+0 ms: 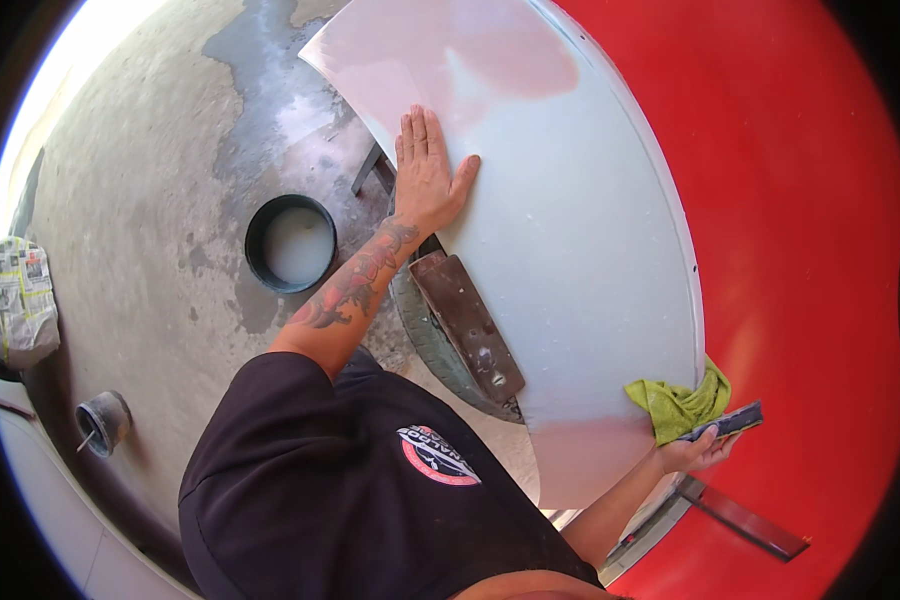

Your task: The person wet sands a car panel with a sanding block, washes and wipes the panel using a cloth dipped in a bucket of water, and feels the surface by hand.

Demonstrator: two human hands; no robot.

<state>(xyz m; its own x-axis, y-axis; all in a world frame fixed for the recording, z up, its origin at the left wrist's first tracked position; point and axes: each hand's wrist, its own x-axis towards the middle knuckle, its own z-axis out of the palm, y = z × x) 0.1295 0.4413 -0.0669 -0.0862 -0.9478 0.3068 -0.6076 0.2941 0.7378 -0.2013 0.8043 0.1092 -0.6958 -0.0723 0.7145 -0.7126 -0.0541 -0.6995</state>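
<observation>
A large curved body panel [570,250], pale blue-white with pinkish sanded patches, stretches out in front of me. My left hand [430,175] lies flat on its left edge, fingers stretched and thumb spread. At the panel's lower right, my right hand [700,453] grips a flat, dark sanding block [735,421] that sticks out past the panel's edge. A crumpled lime-green cloth [680,402] rests on that edge, right beside the block. Whether my right fingers also touch the cloth, I cannot tell.
Under the panel's left side, a brown board [470,325] sits above a tyre [425,335]. A black bucket of cloudy water [295,245] stands on the wet concrete floor [150,180]. Farther left are a small pot [103,422] and a paper-covered object [20,300]. A red surface [780,250] lies at right.
</observation>
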